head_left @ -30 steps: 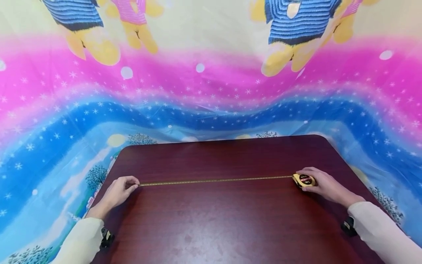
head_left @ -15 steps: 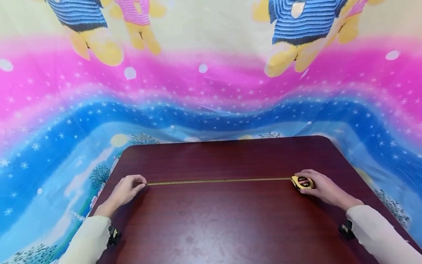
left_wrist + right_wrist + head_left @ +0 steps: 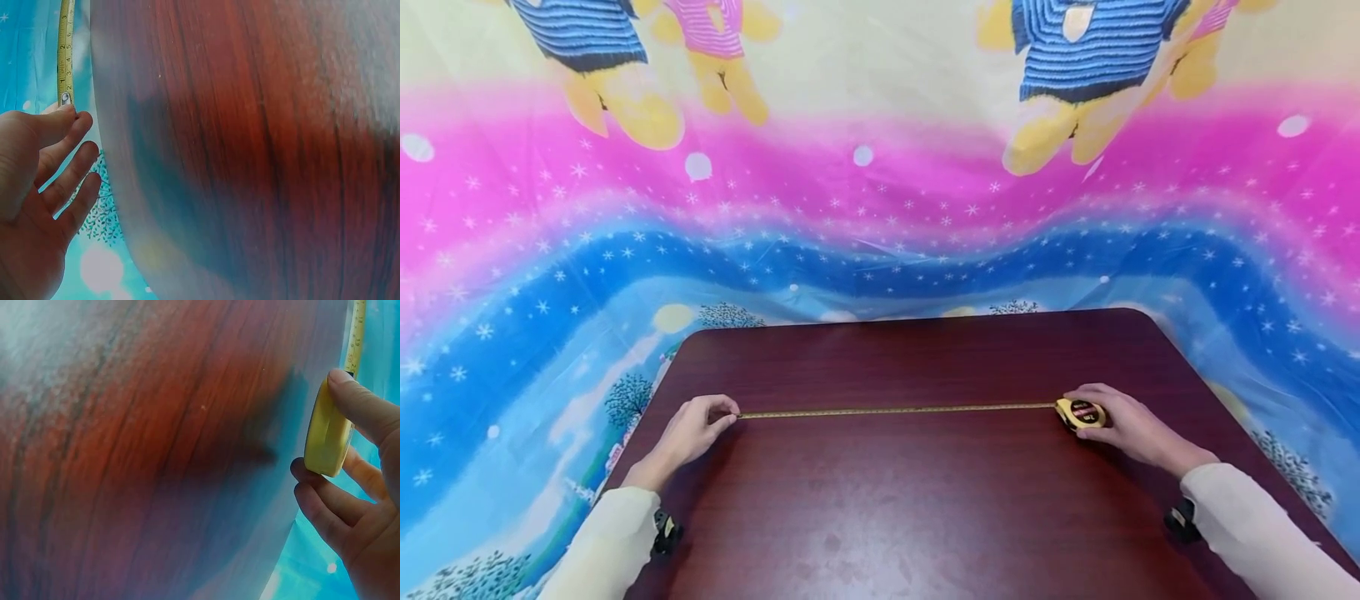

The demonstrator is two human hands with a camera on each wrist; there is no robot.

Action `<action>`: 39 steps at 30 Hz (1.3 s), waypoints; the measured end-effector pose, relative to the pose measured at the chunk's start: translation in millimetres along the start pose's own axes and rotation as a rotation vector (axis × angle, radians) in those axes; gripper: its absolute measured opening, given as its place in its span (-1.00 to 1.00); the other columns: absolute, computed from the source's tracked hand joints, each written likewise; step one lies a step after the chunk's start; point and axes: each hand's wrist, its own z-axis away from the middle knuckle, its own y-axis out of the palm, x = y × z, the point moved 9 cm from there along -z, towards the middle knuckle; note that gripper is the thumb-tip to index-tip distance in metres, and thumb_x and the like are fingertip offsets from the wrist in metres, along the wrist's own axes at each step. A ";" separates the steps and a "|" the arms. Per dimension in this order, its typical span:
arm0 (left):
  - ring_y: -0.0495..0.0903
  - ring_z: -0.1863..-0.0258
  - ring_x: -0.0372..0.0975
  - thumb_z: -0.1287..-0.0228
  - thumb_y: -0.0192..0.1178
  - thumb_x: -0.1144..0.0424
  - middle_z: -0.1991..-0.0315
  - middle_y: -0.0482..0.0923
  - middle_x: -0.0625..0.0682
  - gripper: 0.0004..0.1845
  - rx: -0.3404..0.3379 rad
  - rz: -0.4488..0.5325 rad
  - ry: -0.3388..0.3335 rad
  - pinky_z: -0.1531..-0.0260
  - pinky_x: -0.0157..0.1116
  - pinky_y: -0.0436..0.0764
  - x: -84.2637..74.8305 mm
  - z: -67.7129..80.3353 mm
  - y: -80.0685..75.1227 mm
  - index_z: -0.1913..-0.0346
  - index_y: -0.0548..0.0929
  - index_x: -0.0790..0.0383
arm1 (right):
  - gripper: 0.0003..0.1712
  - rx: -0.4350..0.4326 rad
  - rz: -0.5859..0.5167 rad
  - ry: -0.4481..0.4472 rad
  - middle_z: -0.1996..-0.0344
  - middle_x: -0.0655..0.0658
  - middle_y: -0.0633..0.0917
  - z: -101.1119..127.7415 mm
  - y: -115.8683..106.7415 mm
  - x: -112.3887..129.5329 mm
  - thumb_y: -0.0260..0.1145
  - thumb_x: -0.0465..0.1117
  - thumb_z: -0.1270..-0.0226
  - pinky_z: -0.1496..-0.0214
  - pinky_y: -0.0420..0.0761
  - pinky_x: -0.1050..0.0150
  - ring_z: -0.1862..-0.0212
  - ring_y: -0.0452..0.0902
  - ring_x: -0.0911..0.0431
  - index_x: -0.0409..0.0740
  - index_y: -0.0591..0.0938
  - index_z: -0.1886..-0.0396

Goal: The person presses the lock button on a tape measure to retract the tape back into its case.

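Observation:
A yellow tape measure with a dark round label has its case [image 3: 1081, 413] in my right hand [image 3: 1123, 423], thumb and fingers curled about its sides. Its yellow blade [image 3: 895, 410] stretches nearly straight across to the left. My left hand [image 3: 694, 429] pinches the blade's end between thumb and index finger. In the left wrist view the riveted end hook [image 3: 65, 98] shows at the thumb tip, while the other fingers of that hand [image 3: 37, 169] are spread. The right wrist view shows the yellow case [image 3: 328, 431] edge-on, thumb near the blade's mouth.
Below the blade lies a dark red-brown wooden table [image 3: 880, 492] with rounded far corners. A patterned cloth [image 3: 865, 200] in pink and blue hangs right behind it and around its sides. Black wrist devices [image 3: 666, 531] sit at the cuffs of the pale sleeves [image 3: 1255, 517].
The hands have drawn closer together, the left hand moving right and the right hand slightly left. The exposed blade has grown shorter. The head view has shifted a little.

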 end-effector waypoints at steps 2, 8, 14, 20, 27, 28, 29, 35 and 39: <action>0.67 0.30 -0.27 -0.36 0.30 0.33 0.25 0.75 -0.05 -0.92 0.005 0.000 0.004 0.19 -0.15 0.62 -0.9 -0.3 1.3 0.21 0.73 0.07 | -0.32 0.004 -0.001 0.004 -0.24 -0.25 0.57 -1.0 1.3 1.2 0.52 -0.08 -0.22 -0.17 0.54 -0.24 -0.20 0.52 -0.16 -0.06 0.55 -0.34; 0.69 0.28 -0.25 -0.37 0.30 0.32 0.27 0.75 -0.06 -0.93 0.015 0.010 0.005 0.17 -0.12 0.63 -4.3 -1.1 3.6 0.22 0.73 0.06 | -0.30 0.031 -0.034 0.012 -0.27 -0.28 0.54 -2.7 2.7 5.9 0.52 -0.08 -0.22 -0.21 0.53 -0.28 -0.21 0.49 -0.20 -0.07 0.53 -0.36; 0.68 0.28 -0.25 -0.36 0.30 0.33 0.27 0.75 -0.07 -0.92 0.025 0.007 0.001 0.19 -0.12 0.62 -5.1 -1.2 6.1 0.23 0.73 0.06 | -0.30 0.036 -0.049 0.013 -0.27 -0.28 0.54 -6.4 5.9 9.9 0.52 -0.06 -0.23 -0.21 0.54 -0.26 -0.21 0.49 -0.19 -0.05 0.53 -0.36; 0.67 0.28 -0.25 -0.37 0.29 0.32 0.25 0.74 -0.07 -0.92 0.037 0.012 -0.004 0.19 -0.14 0.61 -7.5 -4.5 10.2 0.22 0.72 0.05 | -0.30 0.028 -0.044 0.001 -0.26 -0.28 0.54 -9.9 8.4 11.9 0.53 -0.09 -0.21 -0.19 0.54 -0.24 -0.21 0.51 -0.19 -0.07 0.54 -0.35; 0.68 0.28 -0.24 -0.38 0.28 0.32 0.25 0.75 -0.06 -0.91 0.048 0.012 -0.003 0.18 -0.15 0.61 -10.5 -10.9 12.2 0.22 0.72 0.05 | -0.29 0.022 -0.033 -0.009 -0.25 -0.28 0.56 -12.3 5.2 15.3 0.54 -0.07 -0.20 -0.18 0.54 -0.22 -0.19 0.52 -0.19 -0.09 0.55 -0.34; 0.68 0.29 -0.25 -0.38 0.28 0.33 0.25 0.75 -0.06 -0.91 0.048 0.011 0.000 0.18 -0.15 0.61 -11.0 -11.3 11.9 0.22 0.72 0.05 | -0.30 0.018 -0.029 -0.011 -0.24 -0.28 0.57 -12.1 4.3 16.0 0.54 -0.07 -0.19 -0.17 0.55 -0.21 -0.19 0.53 -0.18 -0.09 0.56 -0.33; 0.68 0.29 -0.25 -0.38 0.28 0.33 0.25 0.75 -0.06 -0.91 0.047 0.010 0.002 0.18 -0.14 0.61 -11.3 -11.7 11.5 0.22 0.73 0.05 | -0.30 0.016 -0.026 -0.013 -0.24 -0.27 0.57 -12.1 3.5 16.8 0.54 -0.07 -0.19 -0.17 0.55 -0.21 -0.19 0.53 -0.17 -0.09 0.56 -0.33; 0.70 0.25 -0.21 -0.38 0.28 0.32 0.24 0.75 -0.05 -0.92 0.043 0.014 0.004 0.14 -0.08 0.65 -14.6 -11.2 10.0 0.21 0.73 0.06 | -0.31 0.006 -0.020 -0.020 -0.22 -0.25 0.58 -13.6 0.4 20.0 0.55 -0.07 -0.19 -0.14 0.57 -0.18 -0.16 0.54 -0.15 -0.08 0.56 -0.32; 0.71 0.24 -0.19 -0.37 0.29 0.32 0.24 0.75 -0.04 -0.93 0.044 0.025 -0.007 0.11 -0.04 0.67 -15.8 -7.8 12.2 0.21 0.73 0.08 | -0.31 0.005 -0.012 -0.031 -0.22 -0.24 0.57 -13.2 3.4 22.6 0.54 -0.07 -0.19 -0.13 0.57 -0.17 -0.16 0.54 -0.13 -0.07 0.56 -0.32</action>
